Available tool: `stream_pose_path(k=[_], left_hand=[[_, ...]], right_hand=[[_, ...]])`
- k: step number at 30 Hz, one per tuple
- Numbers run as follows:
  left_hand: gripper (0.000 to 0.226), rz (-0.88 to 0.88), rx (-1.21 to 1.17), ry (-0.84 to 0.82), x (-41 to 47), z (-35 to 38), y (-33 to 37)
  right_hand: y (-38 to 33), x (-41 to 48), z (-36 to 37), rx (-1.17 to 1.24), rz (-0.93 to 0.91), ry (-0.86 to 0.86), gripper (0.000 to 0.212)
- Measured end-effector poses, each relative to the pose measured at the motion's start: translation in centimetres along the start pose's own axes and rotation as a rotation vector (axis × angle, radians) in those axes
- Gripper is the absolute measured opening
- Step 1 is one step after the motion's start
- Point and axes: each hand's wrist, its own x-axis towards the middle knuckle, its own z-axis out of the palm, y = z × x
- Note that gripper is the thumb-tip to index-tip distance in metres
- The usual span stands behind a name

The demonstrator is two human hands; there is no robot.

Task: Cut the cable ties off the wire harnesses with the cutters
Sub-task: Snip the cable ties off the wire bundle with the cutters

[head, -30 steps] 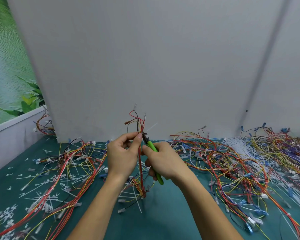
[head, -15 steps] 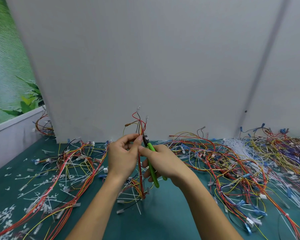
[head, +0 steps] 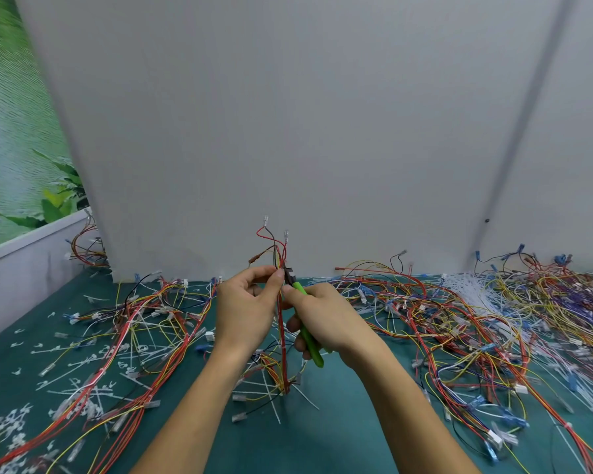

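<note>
Left hand [head: 243,311] pinches harness [head: 281,323]; right hand [head: 326,318] grips cutters [head: 307,331]

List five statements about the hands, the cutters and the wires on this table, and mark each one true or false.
1. The right hand grips the green-handled cutters. True.
2. The left hand lies flat on the table. False: it is raised and pinches an upright wire bundle.
3. The cutters' tip is at the bundle, beside the left fingertips. True.
4. The table cover is red. False: it is teal green.
5. Cut white ties lie scattered on the table's left side. True.
</note>
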Motion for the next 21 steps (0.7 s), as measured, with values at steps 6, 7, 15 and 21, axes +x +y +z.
stream_pose_path(k=[6, 7, 15, 21], left_hand=[[0.007, -0.015, -0.019, -0.004, 0.07, -0.06, -0.1], [0.007, -0.022, -0.037, 0.0, 0.12, -0.05, -0.09], [0.005, -0.059, -0.13, -0.012, 0.34, -0.12, -0.17], [0.004, -0.056, -0.143, -0.007, 0.53, -0.27, -0.15]], right_hand=[[-0.03, -0.05, 0.2, -0.011, -0.01, -0.01, 0.049], [-0.05, -0.04, 0.19, -0.012, -0.012, -0.014, 0.049], [-0.05, -0.17, 0.33, -0.049, -0.047, -0.002, 0.041], [-0.11, -0.25, 0.15, -0.048, -0.077, 0.019, 0.037]])
